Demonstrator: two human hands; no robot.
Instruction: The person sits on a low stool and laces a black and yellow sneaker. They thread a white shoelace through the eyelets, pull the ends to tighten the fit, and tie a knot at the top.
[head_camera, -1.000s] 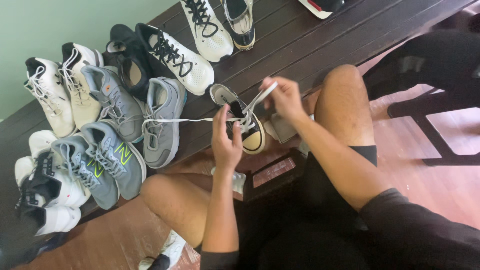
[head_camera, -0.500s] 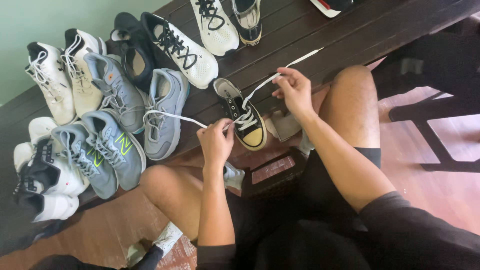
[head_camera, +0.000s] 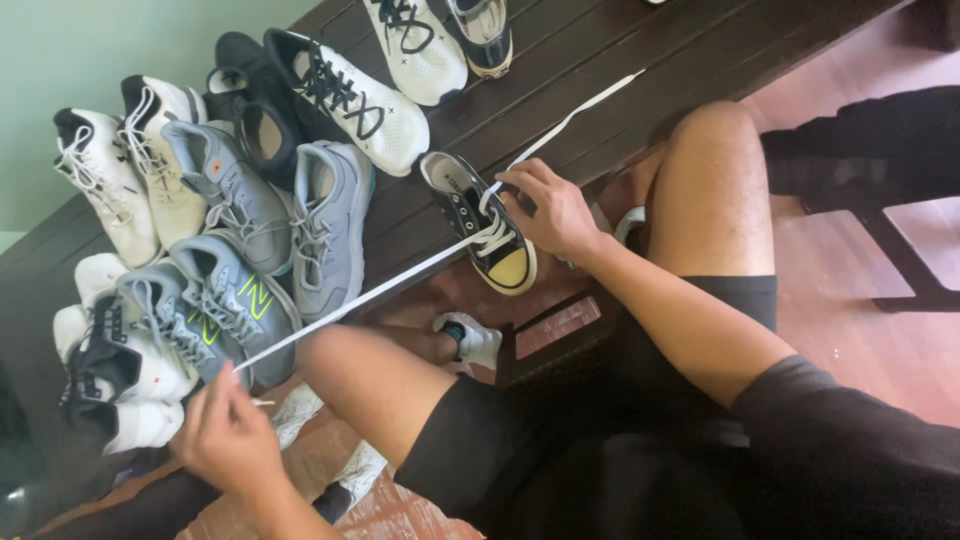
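Left hand (head_camera: 228, 432) pinches the white lace (head_camera: 380, 290) taut, well left of the black-and-yellow sneaker (head_camera: 485, 222) on the dark bench (head_camera: 620, 60); right hand (head_camera: 548, 208) rests on that sneaker, fingers clamped on the lace at its eyelets

Soft, even daylight fills the scene, brightest toward two o'clock where the reddish floor (head_camera: 850, 300) looks washed out. The dark wooden bench (head_camera: 620, 60) shows pale glare streaks along its boards. Deep shadow pools at seven o'clock. The left hand (head_camera: 225, 440) is slightly motion-blurred; the centre is sharp. Straight lines bow gently near the edges.
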